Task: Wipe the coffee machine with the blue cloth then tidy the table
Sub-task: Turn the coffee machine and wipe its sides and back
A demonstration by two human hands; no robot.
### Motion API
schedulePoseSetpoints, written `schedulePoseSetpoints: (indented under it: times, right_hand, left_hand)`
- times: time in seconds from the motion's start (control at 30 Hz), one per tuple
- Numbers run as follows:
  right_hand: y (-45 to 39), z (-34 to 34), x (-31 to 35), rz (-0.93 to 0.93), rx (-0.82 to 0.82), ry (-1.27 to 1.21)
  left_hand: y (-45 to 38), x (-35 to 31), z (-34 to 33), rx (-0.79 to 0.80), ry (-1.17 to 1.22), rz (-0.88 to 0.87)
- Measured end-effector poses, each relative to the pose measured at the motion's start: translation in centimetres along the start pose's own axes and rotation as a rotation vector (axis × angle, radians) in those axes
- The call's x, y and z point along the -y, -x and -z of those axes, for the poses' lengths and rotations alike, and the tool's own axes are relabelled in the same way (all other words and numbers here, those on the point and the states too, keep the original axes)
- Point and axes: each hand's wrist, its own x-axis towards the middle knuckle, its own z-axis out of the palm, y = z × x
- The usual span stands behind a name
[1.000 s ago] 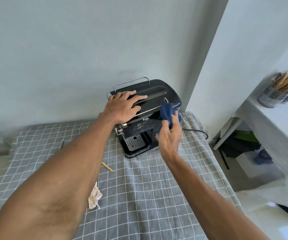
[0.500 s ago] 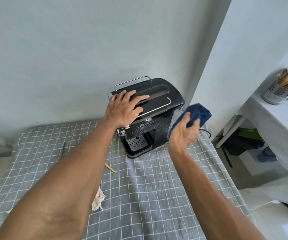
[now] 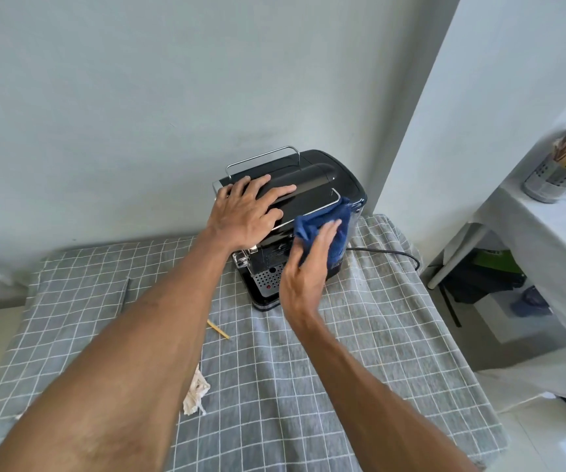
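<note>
Step advice: the blue cloth (image 3: 322, 226) should be pressed flat and drawn along the right side of the coffee machine (image 3: 308, 199), which is kept steady from above.
Left hand (image 3: 247, 212): laid on the machine top, fingers straight and spread, nothing gripped.
Right hand (image 3: 305, 277): fingers nearly straight, cloth pressed against the machine.
Machine place: at the back of the checked counter (image 3: 308, 386).

Coffee machine (image 3: 312, 195): black glossy body, chrome rail along its top, perforated metal drip tray at the front; upright at the far side of the bench (image 3: 308, 386), close to the wall, dark cord trailing right.
Blue cloth (image 3: 325, 226): dark blue, bunched; pressed against the machine's front right upper corner.
Bench: covered in grey cloth with a white grid; a crumpled white scrap (image 3: 195, 393) and a small yellow stick (image 3: 217, 329) lie near the left.
</note>
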Motion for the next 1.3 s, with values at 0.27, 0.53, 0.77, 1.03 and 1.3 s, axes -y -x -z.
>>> schedulePoseSetpoints:
  times: [0.27, 0.53, 0.77, 1.03, 1.3]
  right_hand:
    - [-0.3, 1.4, -3.7, 0.180, 0.136, 0.142]
    - [6.4, -0.7, -4.1, 0.303, 0.338, 0.196]
    - [0.4, -0.4, -2.2, -0.042, 0.043, 0.124]
    - [5.7, -1.4, -3.7, 0.222, 0.241, 0.127]
    - [3.3, -1.8, -1.3, -0.023, 0.108, 0.052]
  left_hand:
    - [0.0, 0.1, 0.2, 0.026, 0.007, -0.019]
    - [0.1, 0.1, 0.3, 0.021, -0.001, -0.017]
    - [-0.3, 0.3, -0.1, 0.016, -0.010, -0.009]
    - [-0.2, 0.3, 0.2, 0.046, 0.004, -0.016]
    - [-0.4, 0.2, 0.0, 0.032, -0.004, -0.013]
